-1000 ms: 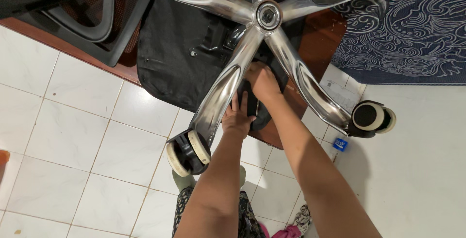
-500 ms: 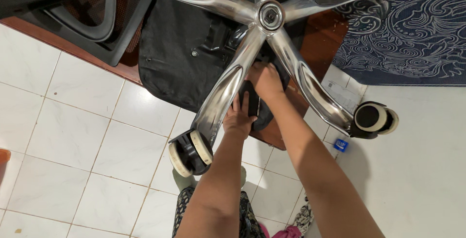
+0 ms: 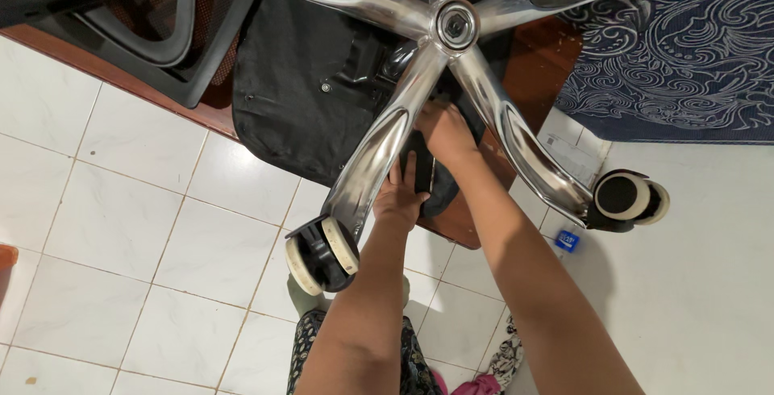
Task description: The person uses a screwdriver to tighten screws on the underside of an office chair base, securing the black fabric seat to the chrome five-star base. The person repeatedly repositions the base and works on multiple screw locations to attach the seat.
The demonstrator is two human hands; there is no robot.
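Reaching under the upturned chrome chair base (image 3: pixel 451 28) at scene centre, left hand (image 3: pixel 401 195) pressed on the black part (image 3: pixel 426 171) beneath, right hand (image 3: pixel 443 130) curled round it, risking pinched fingers if the near caster (image 3: pixel 322 254) swings.

Upturned office chair, both hands in between the spokes

The shiny chrome five-spoke chair base (image 3: pixel 419 81) faces up at the camera, its round hub at the top centre and its spokes fanning outward. Two spokes run down toward the viewer, and each ends in a black castor with cream-white wheels (image 3: pixel 322 254), one lower left, one far right. Under the spokes sits the black underside of the chair seat (image 3: pixel 298 89), lying flat. The left hand (image 3: pixel 401 193) presses on a dark part between those two spokes, and the right hand (image 3: pixel 443 130) reaches in just above it, close under the hub.
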